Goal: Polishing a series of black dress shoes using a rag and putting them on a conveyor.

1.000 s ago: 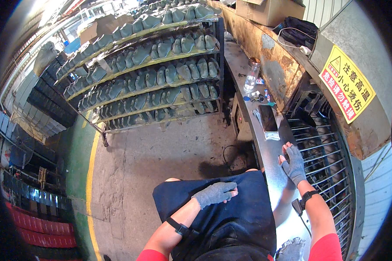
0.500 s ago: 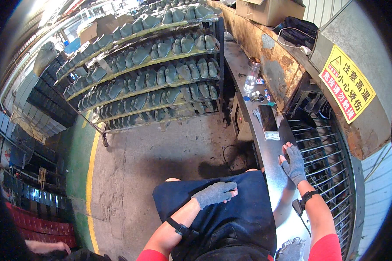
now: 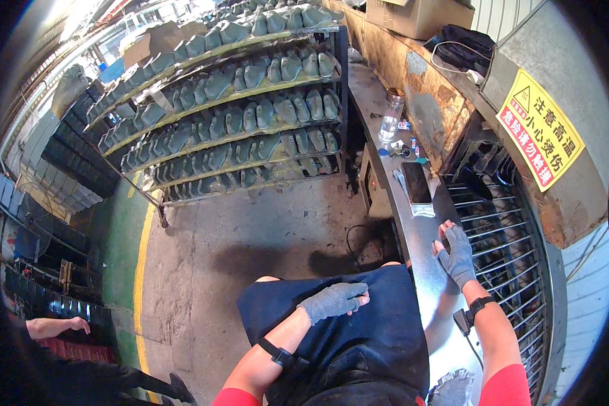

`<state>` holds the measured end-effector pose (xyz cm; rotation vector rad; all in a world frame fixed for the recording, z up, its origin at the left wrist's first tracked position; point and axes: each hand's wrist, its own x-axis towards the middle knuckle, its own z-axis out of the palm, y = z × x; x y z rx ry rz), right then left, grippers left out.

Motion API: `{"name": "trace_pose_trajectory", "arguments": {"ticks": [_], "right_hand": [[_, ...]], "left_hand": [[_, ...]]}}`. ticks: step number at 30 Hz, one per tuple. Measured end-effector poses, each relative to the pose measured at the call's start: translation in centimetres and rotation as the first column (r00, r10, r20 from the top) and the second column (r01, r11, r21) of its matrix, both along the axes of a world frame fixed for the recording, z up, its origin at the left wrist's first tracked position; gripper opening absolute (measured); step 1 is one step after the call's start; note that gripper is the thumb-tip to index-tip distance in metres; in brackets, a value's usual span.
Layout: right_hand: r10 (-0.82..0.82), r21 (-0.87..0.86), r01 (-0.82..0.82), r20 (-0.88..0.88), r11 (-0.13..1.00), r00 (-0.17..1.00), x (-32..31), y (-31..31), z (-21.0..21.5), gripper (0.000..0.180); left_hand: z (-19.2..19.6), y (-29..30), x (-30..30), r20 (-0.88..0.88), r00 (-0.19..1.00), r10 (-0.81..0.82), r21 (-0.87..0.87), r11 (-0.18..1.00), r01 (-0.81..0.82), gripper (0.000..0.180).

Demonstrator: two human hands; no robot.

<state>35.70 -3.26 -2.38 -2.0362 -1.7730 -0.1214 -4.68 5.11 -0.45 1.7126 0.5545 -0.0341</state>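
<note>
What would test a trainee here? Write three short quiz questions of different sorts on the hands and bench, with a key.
1. True or false: the right hand in a grey fingerless glove rests on the grey metal bench.
2. The left hand in a grey fingerless glove lies on: A) the dark blue apron B) a cardboard box C) a clear bottle.
3. Fill in: the flat black phone lies on the ____.

Key: 1 true; 2 A; 3 bench.

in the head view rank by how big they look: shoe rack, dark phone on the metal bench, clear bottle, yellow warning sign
1. shoe rack
2. yellow warning sign
3. dark phone and clear bottle: look alike, unsure.
</note>
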Motion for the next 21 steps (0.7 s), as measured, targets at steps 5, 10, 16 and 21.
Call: {"name": "trace_pose_trajectory", "arguments": {"ticks": [5, 10, 16, 21], "right_hand": [[-0.004, 0.004, 0.004, -0.008, 1.000, 1.000, -0.09, -0.01, 0.15, 0.055], [-0.008, -0.005, 0.008, -0.018, 1.000, 1.000, 0.07, 0.14, -0.10, 0.056], [0.003, 0.006, -0.003, -0.014, 1.000, 1.000, 0.33, -0.10, -0.37, 0.059], [-0.007, -0.006, 0.007, -0.012, 1.000, 1.000, 0.05, 0.02, -0.09, 0.058]], "left_hand": [[-0.06, -0.02, 0.07, -0.012, 1.000, 0.014, -0.006, 1.000, -0.014, 0.021], [-0.37, -0.01, 0.04, 0.006, 1.000, 0.017, -0.012, 1.000, -0.017, 0.021], [-0.18, -0.03, 0.13, -0.018, 1.000, 0.010, -0.003, 1.000, -0.010, 0.019], [-0.19, 0.05, 0.06, -0.022, 1.000, 0.006, -0.018, 1.000, -0.007, 0.018]]}}
